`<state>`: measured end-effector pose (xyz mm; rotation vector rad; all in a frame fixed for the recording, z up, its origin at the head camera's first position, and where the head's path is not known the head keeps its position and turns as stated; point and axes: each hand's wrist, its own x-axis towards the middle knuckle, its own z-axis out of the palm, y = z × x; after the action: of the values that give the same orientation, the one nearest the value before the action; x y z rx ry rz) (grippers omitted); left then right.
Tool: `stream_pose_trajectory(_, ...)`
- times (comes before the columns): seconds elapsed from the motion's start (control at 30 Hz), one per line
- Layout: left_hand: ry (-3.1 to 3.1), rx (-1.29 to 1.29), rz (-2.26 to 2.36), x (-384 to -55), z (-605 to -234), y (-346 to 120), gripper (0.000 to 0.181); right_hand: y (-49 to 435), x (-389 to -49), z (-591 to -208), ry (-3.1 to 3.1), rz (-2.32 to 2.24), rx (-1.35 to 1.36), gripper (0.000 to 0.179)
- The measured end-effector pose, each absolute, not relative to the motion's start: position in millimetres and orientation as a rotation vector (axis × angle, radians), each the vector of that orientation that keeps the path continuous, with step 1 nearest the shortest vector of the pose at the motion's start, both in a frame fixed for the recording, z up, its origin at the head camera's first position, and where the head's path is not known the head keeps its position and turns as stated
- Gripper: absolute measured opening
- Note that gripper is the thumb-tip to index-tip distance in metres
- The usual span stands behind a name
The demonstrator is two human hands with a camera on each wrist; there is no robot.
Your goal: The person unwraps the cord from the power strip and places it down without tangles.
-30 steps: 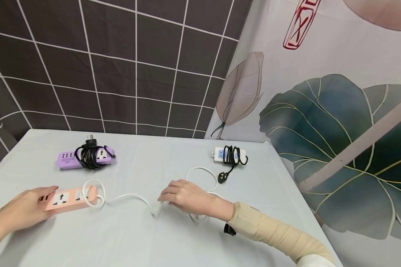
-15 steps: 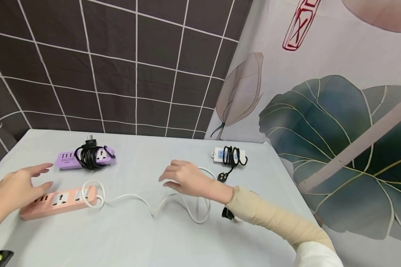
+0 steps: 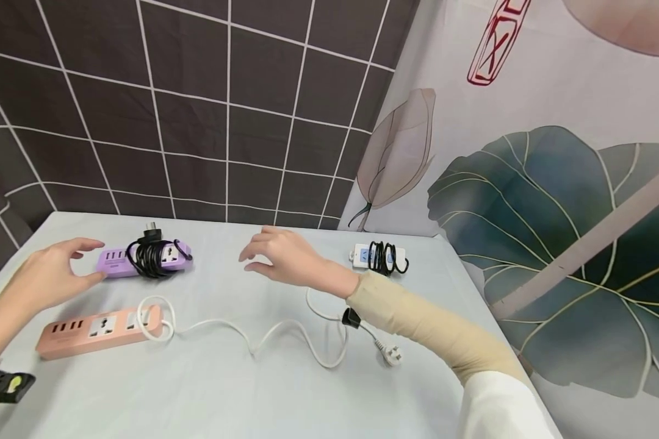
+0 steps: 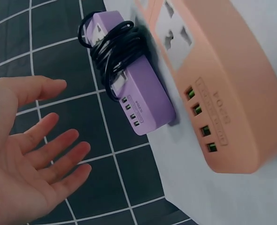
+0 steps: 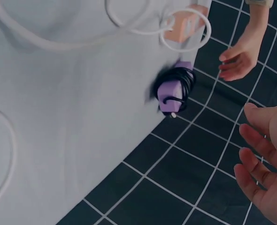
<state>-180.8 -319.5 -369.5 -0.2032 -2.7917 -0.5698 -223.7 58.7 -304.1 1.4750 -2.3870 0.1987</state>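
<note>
My left hand (image 3: 52, 274), fingers apart, hovers at the left end of a purple power strip (image 3: 118, 262); the left wrist view shows a gap between them. A black cord (image 3: 149, 257) is wound round that strip, its plug pointing to the back. Nearer the front lies a pink power strip (image 3: 82, 332), its white cord (image 3: 219, 321) spread loosely to the right and ending in a white plug (image 3: 391, 355). Above the middle of the table, my right hand (image 3: 282, 253) is relaxed and holds nothing. In the right wrist view its fingers (image 5: 253, 164) are bent slightly.
A small white power strip (image 3: 362, 255) wrapped in black cord lies at the back right, partly near my right forearm. The white table (image 3: 208, 390) meets a dark wall cloth (image 3: 187, 122) with white grid lines behind, and a leaf-patterned cloth (image 3: 516, 201) on the right.
My left hand has let go of the pink power strip and moved back toward the purple one. My right hand has left the white cord and risen up and back, slightly left.
</note>
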Motion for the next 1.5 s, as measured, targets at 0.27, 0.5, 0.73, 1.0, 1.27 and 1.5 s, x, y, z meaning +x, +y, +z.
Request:
stream_pose_trajectory(0.27, -2.766, -0.347, -0.574, -204.2, -375.7, -324.4, 0.058, 26.4, -243.6, -290.7, -2.465, 0.199, 1.38, 0.016)
stream_pose_trajectory(0.5, -2.846, -0.359, -0.583, -216.5, -380.6, -326.7, 0.064, 2.2, -263.4, -285.8, -2.554, 0.214, 1.333, 0.02)
stream_pose_trajectory(0.73, -2.948, -0.326, -0.599, -224.5, -385.3, -329.7, 0.07, -19.7, -282.1, -287.0, -2.62, 0.244, 1.303, 0.024)
stream_pose_trajectory(1.0, -3.012, -0.314, -0.593, -231.6, -393.0, -330.0, 0.078, -43.6, -299.6, -296.3, -2.706, 0.223, 1.265, 0.026)
stream_pose_trajectory(1.27, -3.011, -0.388, -0.546, -238.2, -398.3, -332.2, 0.075, -59.9, -308.5, -301.1, -2.728, 0.225, 1.232, 0.027)
stream_pose_trajectory(1.5, -3.012, -0.397, -0.571, -243.4, -403.3, -331.2, 0.075, -63.1, -309.4, -305.6, -2.804, 0.229, 1.192, 0.026)
